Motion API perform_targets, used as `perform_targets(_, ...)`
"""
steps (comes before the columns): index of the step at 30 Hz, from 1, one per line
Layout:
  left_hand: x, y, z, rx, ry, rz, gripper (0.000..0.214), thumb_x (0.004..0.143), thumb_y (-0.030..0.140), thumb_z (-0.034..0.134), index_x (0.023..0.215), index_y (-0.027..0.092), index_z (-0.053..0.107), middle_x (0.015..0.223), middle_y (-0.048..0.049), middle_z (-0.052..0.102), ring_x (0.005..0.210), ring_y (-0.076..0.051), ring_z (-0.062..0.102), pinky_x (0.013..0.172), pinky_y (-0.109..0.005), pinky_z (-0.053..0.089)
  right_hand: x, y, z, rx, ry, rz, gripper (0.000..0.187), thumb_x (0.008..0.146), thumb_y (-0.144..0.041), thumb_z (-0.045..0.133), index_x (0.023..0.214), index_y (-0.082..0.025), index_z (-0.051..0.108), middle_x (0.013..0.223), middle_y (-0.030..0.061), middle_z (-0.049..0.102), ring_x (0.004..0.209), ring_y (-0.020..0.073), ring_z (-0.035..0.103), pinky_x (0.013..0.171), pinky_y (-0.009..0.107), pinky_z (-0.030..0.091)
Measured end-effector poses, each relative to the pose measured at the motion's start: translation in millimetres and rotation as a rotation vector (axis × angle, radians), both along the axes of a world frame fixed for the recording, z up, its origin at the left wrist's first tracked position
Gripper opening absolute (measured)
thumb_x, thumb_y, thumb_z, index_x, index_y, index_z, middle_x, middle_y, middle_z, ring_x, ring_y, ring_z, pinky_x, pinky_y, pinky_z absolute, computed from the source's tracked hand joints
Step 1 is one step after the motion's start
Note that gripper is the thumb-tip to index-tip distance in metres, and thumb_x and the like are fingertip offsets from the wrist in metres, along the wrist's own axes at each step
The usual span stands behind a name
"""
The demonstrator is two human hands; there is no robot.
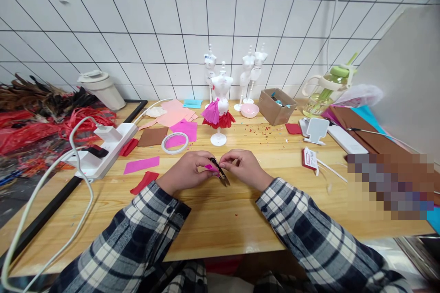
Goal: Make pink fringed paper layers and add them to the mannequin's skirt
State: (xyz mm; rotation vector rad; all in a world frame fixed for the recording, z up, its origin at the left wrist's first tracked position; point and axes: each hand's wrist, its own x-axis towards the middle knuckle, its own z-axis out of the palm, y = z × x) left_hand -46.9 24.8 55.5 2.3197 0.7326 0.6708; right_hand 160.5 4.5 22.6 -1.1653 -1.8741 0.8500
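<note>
My left hand is closed in a pinch on a small pink paper piece just above the wooden table. My right hand is closed on small black thread snips, whose blades meet the pink piece between the two hands. Just beyond them stands a white mini mannequin on a stand, dressed in a red fringed skirt with a pink tassel.
A tape roll, pink, brown and red paper scraps and a white power strip lie to the left. Three bare mannequins, a pink bowl, a cardboard box, a bottle and a phone stand sit behind and right.
</note>
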Motion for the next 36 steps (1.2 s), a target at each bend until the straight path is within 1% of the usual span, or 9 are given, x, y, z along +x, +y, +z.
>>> perform_targets(3, 0.2, 0.3, 1.5, -0.041, -0.022, -0.007, 0.014, 0.082, 0.025, 0.067, 0.084, 0.029, 0.080, 0.082, -0.0052, 0.074, 0.075, -0.017, 0.067, 0.071, -0.026, 0.049, -1.5, -1.8, -0.8, 0.031, -0.081, 0.033, 0.010, 0.088, -0.027, 0.059, 0.084, -0.021, 0.065, 0.076, 0.0001, 0.065, 0.067, 0.0130, 0.056, 0.063, 0.025, 0.043)
perform_targets(7, 0.1, 0.5, 1.2, -0.117, -0.064, -0.012, 0.010, 0.081, 0.028, 0.071, 0.081, 0.028, 0.080, 0.080, -0.0056, 0.074, 0.074, -0.018, 0.068, 0.069, -0.026, 0.050, -3.2, -5.4, 0.5, 0.150, -0.222, 0.075, 0.012, 0.095, -0.024, 0.045, 0.089, -0.020, 0.056, 0.086, 0.0032, 0.060, 0.076, 0.0156, 0.054, 0.069, 0.027, 0.042)
perform_targets(12, 0.8, 0.3, 0.6, -0.180, -0.029, -0.049, 0.013, 0.082, 0.032, 0.070, 0.080, 0.024, 0.080, 0.081, -0.0056, 0.073, 0.074, -0.017, 0.068, 0.072, -0.025, 0.050, 6.8, -1.7, 8.2, 0.214, -0.437, 0.054, 0.015, 0.097, -0.022, 0.040, 0.096, -0.020, 0.055, 0.096, 0.0066, 0.060, 0.078, 0.0177, 0.053, 0.068, 0.028, 0.039)
perform_targets(16, 1.1, 0.7, 0.7, -0.191, 0.040, -0.031, 0.019, 0.084, 0.035, 0.068, 0.081, 0.020, 0.079, 0.082, -0.0058, 0.072, 0.077, -0.015, 0.066, 0.074, -0.024, 0.050, 42.9, 15.9, 11.4, 0.132, -0.580, -0.008, 0.016, 0.096, -0.022, 0.044, 0.096, -0.018, 0.060, 0.097, 0.0070, 0.065, 0.083, 0.0179, 0.057, 0.070, 0.027, 0.038)
perform_targets(20, 1.2, 0.7, 0.3, -0.168, 0.060, -0.039, 0.021, 0.086, 0.034, 0.066, 0.082, 0.018, 0.079, 0.082, -0.0058, 0.071, 0.076, -0.014, 0.065, 0.073, -0.023, 0.049, 92.8, 34.0, 9.6, 0.042, -0.755, -0.187, 0.017, 0.092, -0.021, 0.050, 0.091, -0.019, 0.066, 0.097, 0.0072, 0.069, 0.086, 0.0191, 0.059, 0.068, 0.027, 0.036)
perform_targets(22, 1.1, 0.7, -0.5, -0.144, 0.068, -0.049, 0.020, 0.087, 0.033, 0.065, 0.083, 0.018, 0.079, 0.081, -0.0056, 0.071, 0.075, -0.014, 0.064, 0.072, -0.023, 0.048, 108.5, 38.2, 7.9, -0.016, -0.818, -0.238, 0.016, 0.088, -0.020, 0.052, 0.087, -0.020, 0.068, 0.095, 0.0063, 0.070, 0.084, 0.0191, 0.060, 0.065, 0.027, 0.034)
perform_targets(26, 0.4, 0.8, -2.7, -0.125, 0.068, -0.052, 0.019, 0.087, 0.032, 0.066, 0.084, 0.019, 0.079, 0.081, -0.0051, 0.070, 0.074, -0.013, 0.063, 0.071, -0.022, 0.048, 113.5, 38.2, 5.7, -0.123, -0.887, -0.252, 0.016, 0.083, -0.019, 0.054, 0.082, -0.021, 0.070, 0.091, 0.0049, 0.072, 0.079, 0.0181, 0.059, 0.060, 0.027, 0.032)
perform_targets(33, 0.2, 0.3, -2.1, -0.107, 0.061, -0.064, 0.017, 0.086, 0.029, 0.066, 0.084, 0.019, 0.079, 0.083, -0.0052, 0.071, 0.075, -0.013, 0.064, 0.072, -0.022, 0.047, 107.7, 36.4, 6.4, -0.165, -0.909, -0.307, 0.013, 0.080, -0.025, 0.056, 0.081, -0.024, 0.069, 0.088, 0.0019, 0.073, 0.078, 0.0180, 0.060, 0.060, 0.027, 0.033)
perform_targets(36, 0.4, -0.3, -1.7, -0.105, 0.066, -0.065, 0.017, 0.087, 0.029, 0.066, 0.085, 0.019, 0.079, 0.084, -0.0057, 0.071, 0.076, -0.014, 0.064, 0.072, -0.023, 0.047, 109.8, 36.4, 5.8, -0.176, -0.909, -0.331, 0.012, 0.078, -0.028, 0.059, 0.086, -0.025, 0.068, 0.090, 0.0015, 0.073, 0.080, 0.0188, 0.062, 0.061, 0.028, 0.035)
